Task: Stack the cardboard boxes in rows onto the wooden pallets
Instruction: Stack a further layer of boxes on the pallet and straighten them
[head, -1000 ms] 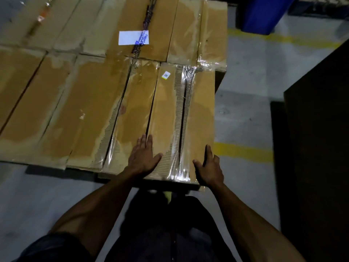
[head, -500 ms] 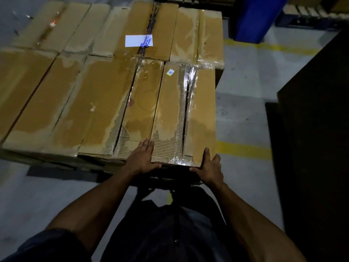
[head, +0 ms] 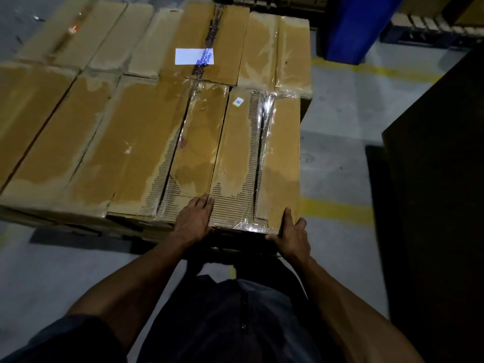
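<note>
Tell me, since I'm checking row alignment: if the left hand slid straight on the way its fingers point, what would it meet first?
Probably nothing at once: the left hand points along the front box top; next comes the back-row box, seemingly level.

Both hands (head: 195,218) (head: 292,235) forward, arms outstretched, fingers extended.

Dim scene, glare on the box tape (head: 264,111), deep shadow at right, wide-angle bending at edges.

Grey concrete floor (head: 340,106), yellow floor lines (head: 337,212), blue bin (head: 351,27), dark panel (head: 440,179)
</note>
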